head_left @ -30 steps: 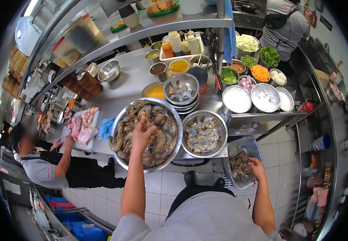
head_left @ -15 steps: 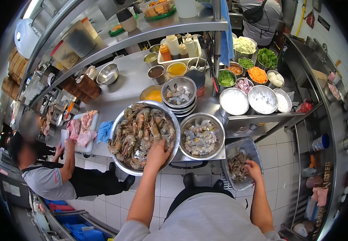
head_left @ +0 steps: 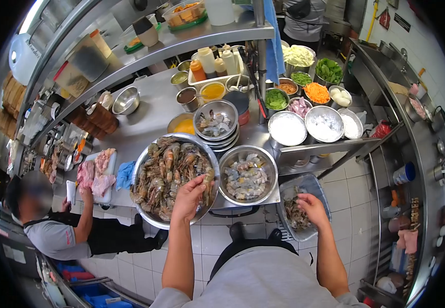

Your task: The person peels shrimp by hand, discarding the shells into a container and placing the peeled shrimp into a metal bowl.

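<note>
My left hand [head_left: 187, 199] pinches a whole shrimp [head_left: 209, 179] over the right side of a large steel bowl [head_left: 215, 163]. Unpeeled shrimp [head_left: 163, 172] fill that bowl. To its right, a smaller steel bowl [head_left: 275, 179] holds peeled grey shrimp [head_left: 244, 177]. My right hand [head_left: 312, 209] hangs above a grey plastic bin [head_left: 315, 185] with shrimp heads and shells [head_left: 297, 213] inside. Its fingers are drawn together; what is between them, if anything, is too small to make out.
Stacked steel bowls [head_left: 216, 137] stand behind the two shrimp bowls. On the left, a co-worker [head_left: 58, 231] holds a cleaver [head_left: 71, 192] by raw meat [head_left: 95, 174] on a white board. Bowls of white powder [head_left: 287, 128] and cut vegetables [head_left: 317, 93] line the right.
My left hand has come up out of the shrimp pile and now holds a shrimp. My right hand has lifted a little over the bin. The whole view has shifted slightly.
</note>
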Demonstrator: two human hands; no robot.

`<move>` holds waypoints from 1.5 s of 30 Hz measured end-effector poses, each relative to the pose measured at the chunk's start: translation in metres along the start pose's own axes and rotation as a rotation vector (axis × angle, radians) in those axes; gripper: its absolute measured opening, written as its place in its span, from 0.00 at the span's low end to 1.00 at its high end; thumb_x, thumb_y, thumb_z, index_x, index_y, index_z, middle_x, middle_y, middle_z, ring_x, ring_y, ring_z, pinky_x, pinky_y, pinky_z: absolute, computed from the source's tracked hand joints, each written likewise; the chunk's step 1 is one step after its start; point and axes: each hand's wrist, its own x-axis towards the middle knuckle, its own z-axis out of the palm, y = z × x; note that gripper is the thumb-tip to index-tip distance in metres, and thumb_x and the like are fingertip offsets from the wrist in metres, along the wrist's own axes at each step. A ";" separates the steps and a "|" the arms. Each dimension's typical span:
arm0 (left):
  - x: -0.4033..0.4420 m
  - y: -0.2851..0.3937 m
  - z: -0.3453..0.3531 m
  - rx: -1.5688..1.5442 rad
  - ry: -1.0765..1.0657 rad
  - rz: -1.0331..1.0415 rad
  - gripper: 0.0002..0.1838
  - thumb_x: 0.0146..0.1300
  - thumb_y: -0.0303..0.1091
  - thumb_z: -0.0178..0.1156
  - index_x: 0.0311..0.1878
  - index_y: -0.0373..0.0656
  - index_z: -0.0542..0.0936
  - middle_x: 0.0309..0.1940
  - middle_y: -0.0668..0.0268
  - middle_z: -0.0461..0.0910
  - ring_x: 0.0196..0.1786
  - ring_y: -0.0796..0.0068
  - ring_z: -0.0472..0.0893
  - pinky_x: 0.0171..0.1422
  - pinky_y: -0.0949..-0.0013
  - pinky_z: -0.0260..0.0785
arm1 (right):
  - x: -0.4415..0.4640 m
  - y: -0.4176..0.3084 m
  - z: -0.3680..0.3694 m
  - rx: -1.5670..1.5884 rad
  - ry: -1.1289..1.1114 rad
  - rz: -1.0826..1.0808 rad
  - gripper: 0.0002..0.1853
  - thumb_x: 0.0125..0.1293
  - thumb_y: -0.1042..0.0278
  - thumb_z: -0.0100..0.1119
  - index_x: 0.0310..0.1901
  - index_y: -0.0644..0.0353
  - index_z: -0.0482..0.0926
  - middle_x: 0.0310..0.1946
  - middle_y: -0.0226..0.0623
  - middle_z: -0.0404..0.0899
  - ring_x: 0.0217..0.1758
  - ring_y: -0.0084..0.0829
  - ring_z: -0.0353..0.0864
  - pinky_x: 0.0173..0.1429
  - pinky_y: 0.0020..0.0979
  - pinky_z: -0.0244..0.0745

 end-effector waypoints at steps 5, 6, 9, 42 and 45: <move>0.010 -0.014 0.079 0.013 -0.227 0.040 0.22 0.69 0.25 0.57 0.66 0.34 0.73 0.57 0.56 0.81 0.56 0.72 0.79 0.62 0.71 0.70 | -0.022 -0.077 0.035 0.101 -0.154 -0.159 0.17 0.74 0.71 0.55 0.61 0.63 0.75 0.51 0.37 0.83 0.49 0.24 0.81 0.54 0.26 0.77; 0.012 -0.023 0.099 0.005 -0.249 0.032 0.22 0.69 0.25 0.57 0.66 0.34 0.73 0.57 0.56 0.81 0.56 0.72 0.79 0.62 0.71 0.70 | -0.025 -0.087 0.039 0.136 -0.178 -0.155 0.17 0.74 0.70 0.54 0.62 0.63 0.75 0.52 0.37 0.82 0.50 0.25 0.81 0.55 0.27 0.77; 0.018 -0.064 0.168 0.227 -0.402 0.104 0.23 0.69 0.25 0.58 0.67 0.35 0.72 0.56 0.61 0.81 0.55 0.78 0.79 0.61 0.70 0.70 | -0.027 -0.099 0.043 0.251 -0.134 -0.167 0.21 0.76 0.67 0.52 0.67 0.61 0.69 0.54 0.35 0.80 0.52 0.25 0.80 0.56 0.29 0.75; 0.049 -0.192 0.275 0.946 -0.608 0.399 0.22 0.64 0.26 0.57 0.62 0.35 0.74 0.48 0.41 0.81 0.53 0.42 0.80 0.57 0.50 0.74 | -0.009 -0.029 -0.039 -0.560 0.294 -0.122 0.19 0.70 0.52 0.56 0.42 0.64 0.77 0.36 0.54 0.82 0.44 0.57 0.80 0.48 0.50 0.73; 0.043 -0.186 0.278 0.963 -0.571 0.419 0.22 0.64 0.27 0.56 0.62 0.35 0.74 0.46 0.39 0.81 0.52 0.41 0.81 0.56 0.50 0.73 | -0.004 -0.022 -0.037 -0.584 0.333 -0.168 0.17 0.68 0.55 0.55 0.40 0.64 0.76 0.36 0.56 0.81 0.43 0.58 0.80 0.47 0.51 0.73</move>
